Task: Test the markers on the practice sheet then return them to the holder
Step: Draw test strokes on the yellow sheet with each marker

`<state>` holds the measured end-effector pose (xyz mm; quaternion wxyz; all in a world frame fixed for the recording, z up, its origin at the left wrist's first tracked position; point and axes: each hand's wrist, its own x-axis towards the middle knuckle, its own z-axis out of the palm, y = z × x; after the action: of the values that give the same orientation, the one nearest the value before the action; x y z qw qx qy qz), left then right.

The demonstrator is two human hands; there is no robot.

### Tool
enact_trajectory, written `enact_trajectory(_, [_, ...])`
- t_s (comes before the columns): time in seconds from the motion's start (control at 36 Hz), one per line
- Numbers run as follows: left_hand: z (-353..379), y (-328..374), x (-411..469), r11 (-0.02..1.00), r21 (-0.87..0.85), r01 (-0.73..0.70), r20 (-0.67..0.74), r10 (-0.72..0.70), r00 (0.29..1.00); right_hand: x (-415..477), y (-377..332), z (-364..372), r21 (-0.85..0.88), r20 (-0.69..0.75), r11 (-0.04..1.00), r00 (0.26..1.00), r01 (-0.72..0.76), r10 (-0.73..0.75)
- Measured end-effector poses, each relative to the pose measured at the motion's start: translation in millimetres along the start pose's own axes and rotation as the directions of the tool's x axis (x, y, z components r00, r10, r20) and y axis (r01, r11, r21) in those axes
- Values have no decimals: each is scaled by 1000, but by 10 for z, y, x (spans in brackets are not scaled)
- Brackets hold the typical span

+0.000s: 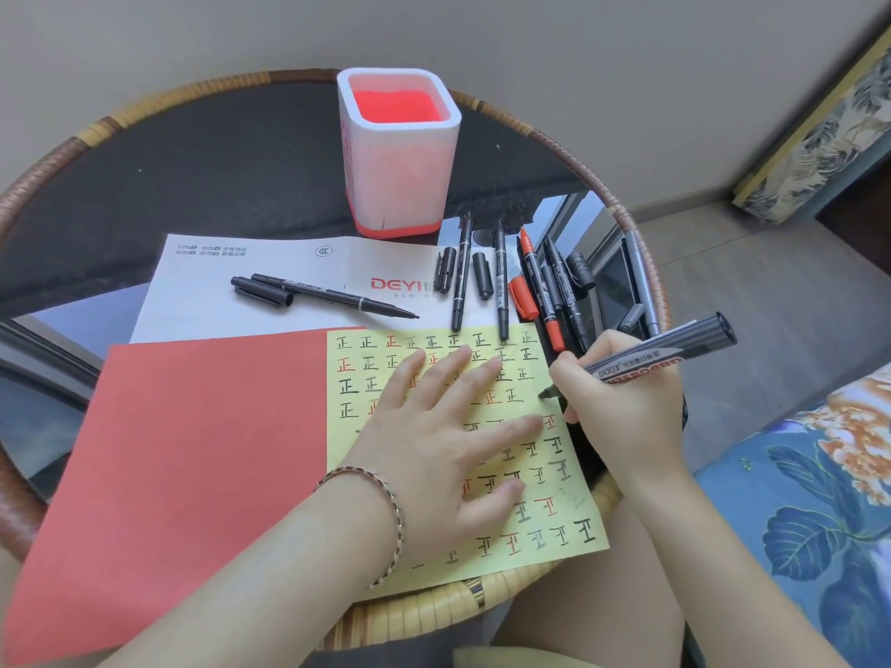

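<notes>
**Round table: thick marker poised at the sheet's right edge**

Round and wicker-rimmed, the table (pixel 144 106) with its dark top carries our work. Our right hand (pixel 622 407) has its fingers curled round a thick marker (pixel 660 352). The tip is at the right edge of the yellow practice sheet (pixel 573 494); whether it touches the paper we cannot tell. The barrel slants from the tip, low and left, up to a ribbed end at the upper right. It is dark grey, with a pale label and red lettering. Our left hand (pixel 443 426) lies flat, fingers straight and spread, pressing the sheet. The holder (pixel 398 151), white with a red inside, stands upright at the far side, up and left of the grip and well apart. We judge the right hand would carry the marker there once tested.
</notes>
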<state>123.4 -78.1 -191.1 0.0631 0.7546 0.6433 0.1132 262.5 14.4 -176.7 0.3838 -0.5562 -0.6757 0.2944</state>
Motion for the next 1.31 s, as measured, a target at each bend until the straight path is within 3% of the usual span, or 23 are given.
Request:
enact_trajectory(0.44, [13, -4, 3, 1000, 6, 1, 1, -1, 1000, -85, 79, -127, 5, -40, 1000, 999, -27, 27])
enact_trajectory(0.56, [7, -1, 0, 1000, 16, 3, 8, -3, 1000, -73, 16, -127, 79, 57, 996, 997, -50, 46])
enact_trajectory(0.64, [-1, 2, -2, 1000, 20, 3, 15, -3, 1000, -73, 9, -76, 32, 114, 999, 993, 13, -17])
enact_trajectory(0.75, [-8, -2, 2, 1000, 22, 4, 27, -5, 1000, -37, 51, -74, -50, 9, 996, 997, 78, -78])
enact_trajectory(0.86, [-5, -7, 5, 999, 32, 9, 25, -10, 1000, -52, 50, -115, 8, -90, 997, 993, 73, -72])
enact_trajectory(0.97, [-7, -6, 3, 1000, 25, 10, 27, -11, 1000, -42, 2, -198, 117, -41, 982, 989, 148, -144])
enact_trajectory(1.17, [-22, 4, 6, 1000, -7, 12, 48, -12, 999, 108, -80, -366, -127, 181, 911, 913, 391, -367])
enact_trajectory(1.31, [-109, 14, 21, 999, -38, 12, 88, -9, 996, 413, 11, -412, -399, 159, 791, 885, 464, -439])
